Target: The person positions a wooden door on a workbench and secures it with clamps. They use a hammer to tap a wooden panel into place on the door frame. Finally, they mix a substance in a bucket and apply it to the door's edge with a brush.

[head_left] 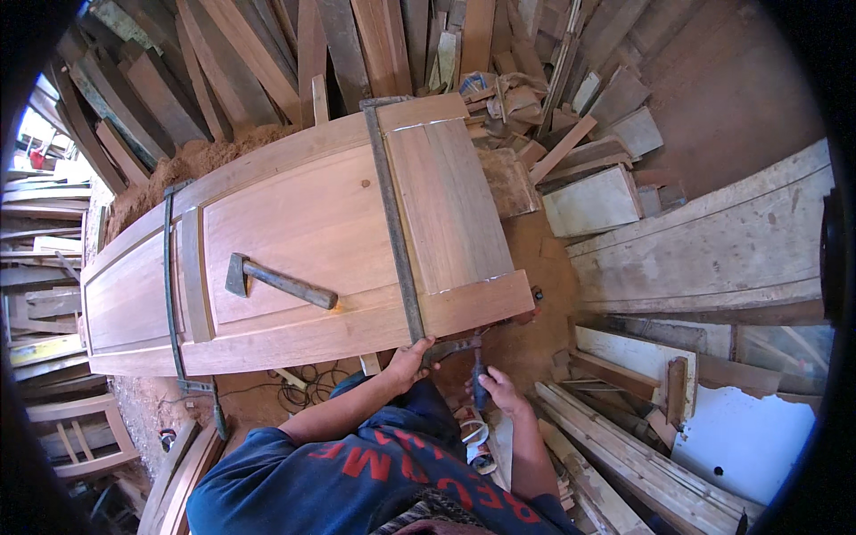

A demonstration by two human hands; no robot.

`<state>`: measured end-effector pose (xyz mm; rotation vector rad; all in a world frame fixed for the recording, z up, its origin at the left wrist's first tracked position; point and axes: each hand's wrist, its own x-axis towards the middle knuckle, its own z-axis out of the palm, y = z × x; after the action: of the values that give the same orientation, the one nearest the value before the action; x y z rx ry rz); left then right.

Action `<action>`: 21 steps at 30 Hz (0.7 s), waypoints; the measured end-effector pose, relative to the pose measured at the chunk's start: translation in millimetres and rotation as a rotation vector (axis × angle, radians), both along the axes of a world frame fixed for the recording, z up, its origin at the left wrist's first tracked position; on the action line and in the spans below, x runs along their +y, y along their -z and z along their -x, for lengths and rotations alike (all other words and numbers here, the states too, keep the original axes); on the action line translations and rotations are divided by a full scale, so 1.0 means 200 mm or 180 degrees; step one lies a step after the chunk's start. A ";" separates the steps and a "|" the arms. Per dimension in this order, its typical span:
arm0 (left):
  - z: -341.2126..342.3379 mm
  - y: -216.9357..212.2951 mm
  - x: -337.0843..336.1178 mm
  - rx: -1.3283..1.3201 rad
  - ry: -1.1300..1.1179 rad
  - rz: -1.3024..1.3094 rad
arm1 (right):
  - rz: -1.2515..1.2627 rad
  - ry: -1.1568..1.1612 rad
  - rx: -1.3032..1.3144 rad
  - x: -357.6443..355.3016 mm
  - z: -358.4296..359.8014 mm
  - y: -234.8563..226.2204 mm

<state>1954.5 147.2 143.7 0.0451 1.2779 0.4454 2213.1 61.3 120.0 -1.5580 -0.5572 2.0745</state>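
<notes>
A wooden panelled door [303, 214] lies flat in front of me, with a long metal bar clamp [399, 232] across its right part. My left hand [410, 364] is closed around the clamp's near end, by the door's front edge. At the clamp's screw handle [480, 385], my right hand [501, 392] has its fingers wrapped round the grip. Another bar clamp [169, 276] spans the door farther left, its handle hanging below the edge. A hatchet [281, 282] with a wooden handle rests on the door's middle panel.
Many boards [339, 53] lean along the far side, with sawdust [192, 165] at their base. Offcuts [593, 201] are piled at the right. Long planks [624, 455] lie near my right arm. A cable [308, 388] coils on the ground under the door's front edge.
</notes>
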 end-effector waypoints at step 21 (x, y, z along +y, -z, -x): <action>0.11 0.09 -0.09 -0.0434 -0.0132 -0.0178 | 0.0141 0.1193 0.0861 -0.11 0.09 0.17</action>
<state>1933.1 128.2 125.7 0.0348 1.1341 0.5115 2195.7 39.3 85.3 -1.2598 -0.1106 1.9671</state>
